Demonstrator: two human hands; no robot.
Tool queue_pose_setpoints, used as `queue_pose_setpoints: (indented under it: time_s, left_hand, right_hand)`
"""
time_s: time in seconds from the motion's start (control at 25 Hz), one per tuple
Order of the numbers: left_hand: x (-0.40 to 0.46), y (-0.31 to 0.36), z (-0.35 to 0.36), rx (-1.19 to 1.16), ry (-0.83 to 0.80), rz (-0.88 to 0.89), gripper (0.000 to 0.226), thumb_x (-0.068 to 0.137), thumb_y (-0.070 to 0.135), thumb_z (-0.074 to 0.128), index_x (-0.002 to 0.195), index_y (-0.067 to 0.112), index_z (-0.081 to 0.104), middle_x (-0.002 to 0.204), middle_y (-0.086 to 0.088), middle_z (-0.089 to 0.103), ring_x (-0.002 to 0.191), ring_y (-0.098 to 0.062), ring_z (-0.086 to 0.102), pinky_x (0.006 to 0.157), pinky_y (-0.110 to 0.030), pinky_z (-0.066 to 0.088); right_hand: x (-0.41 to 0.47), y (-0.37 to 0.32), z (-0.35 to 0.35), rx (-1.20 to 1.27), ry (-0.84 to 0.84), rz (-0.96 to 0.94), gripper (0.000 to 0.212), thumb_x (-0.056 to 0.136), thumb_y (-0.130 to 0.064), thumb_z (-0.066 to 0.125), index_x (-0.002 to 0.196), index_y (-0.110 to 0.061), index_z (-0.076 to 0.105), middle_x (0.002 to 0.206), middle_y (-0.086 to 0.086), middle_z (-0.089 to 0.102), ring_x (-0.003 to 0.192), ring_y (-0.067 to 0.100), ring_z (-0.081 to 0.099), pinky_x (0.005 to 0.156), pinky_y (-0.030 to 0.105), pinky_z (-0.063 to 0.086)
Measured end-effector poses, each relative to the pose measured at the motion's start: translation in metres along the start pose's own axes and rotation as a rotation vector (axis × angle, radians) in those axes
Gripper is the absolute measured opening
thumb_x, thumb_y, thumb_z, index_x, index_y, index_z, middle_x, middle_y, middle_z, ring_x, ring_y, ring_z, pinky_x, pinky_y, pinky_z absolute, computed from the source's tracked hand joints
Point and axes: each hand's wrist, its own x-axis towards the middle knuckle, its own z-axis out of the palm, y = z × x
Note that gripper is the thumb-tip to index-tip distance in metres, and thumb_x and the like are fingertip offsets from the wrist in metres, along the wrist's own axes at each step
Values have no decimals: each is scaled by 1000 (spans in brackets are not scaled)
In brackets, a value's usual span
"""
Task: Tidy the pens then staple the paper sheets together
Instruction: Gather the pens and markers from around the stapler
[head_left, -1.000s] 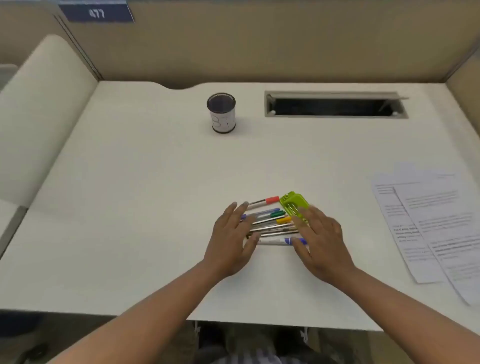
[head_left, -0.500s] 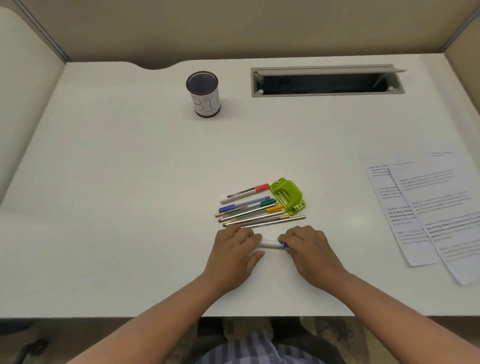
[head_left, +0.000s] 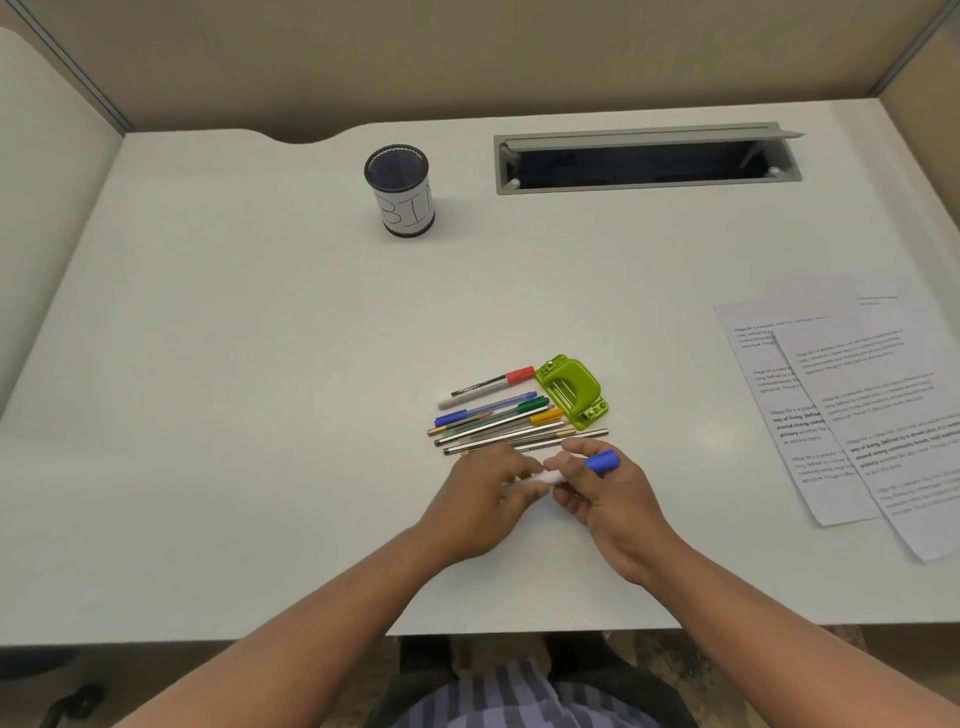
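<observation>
Pens (head_left: 498, 421) are lying in a loose row on the white desk (head_left: 234, 415), just beside a green stapler (head_left: 571, 387), as I am lifting one white marker with a blue cap (head_left: 571, 467) clear of the group. My right hand (head_left: 608, 493) is pinching the marker near its cap, fingers curled round the barrel; my left hand (head_left: 488, 493) is closing on its other end, though blur is making the exact hold there hard to read. I am judging this as the first pick of the tidying, with the rest of the row untouched and the paper sheets (head_left: 857, 410) waiting overlapped and unstapled, well apart at the right of the desk. A black mesh pen cup (head_left: 402, 192) is standing upright at the far side, well apart from the row, and I am taking it as the likely home for the marker. To do this well, I am thinking of passing the marker fully to one hand, gripping mid-barrel so it is not swinging, keeping the cap pushed tight, and lowering it end-first into the cup rather than dropping it, so the light cup is not tipping
</observation>
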Motion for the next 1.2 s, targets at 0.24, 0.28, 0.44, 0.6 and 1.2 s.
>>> queue_pose_setpoints:
  time_s: [0.24,0.28,0.44,0.6,1.2]
  left_hand:
    - [65,-22,-41,274,200,-114,31,95,22,64,125,16,69,120,-6,65,104,-30,57,91,-40,47]
    - [77,-25,-45,327,152,-147,31,95,25,63,125,18,68,121,-6,65,106,-31,56,91,-41,47]
    - [102,-33,-54,486,-98,-241,23,95,21,59,117,17,66,110,-4,63,104,-28,59,86,-40,49]
    - [91,-15,-68,373,12,-254,20,97,21,60,115,20,69,103,-1,65,94,-23,60,79,-37,50]
    - [36,30,-29,193,69,-156,34,90,26,66,123,23,67,121,-2,60,111,-24,54,97,-41,45]
  right_hand:
    - [8,-9,1,149,196,148,28,92,-38,67,103,-13,60,81,9,69,85,25,68,65,42,62]
    - [8,-10,4,144,219,175,29,93,-40,65,102,-12,59,83,11,68,85,27,68,65,43,62]
    - [5,-11,18,144,265,233,32,94,-42,62,99,-11,58,89,14,66,86,29,69,64,45,62]
    - [3,-7,21,302,217,303,26,99,-38,60,94,-12,59,78,11,59,79,27,62,76,53,58]
    - [-10,6,14,507,159,251,23,89,-23,73,102,-7,64,76,11,72,65,22,70,67,36,58]
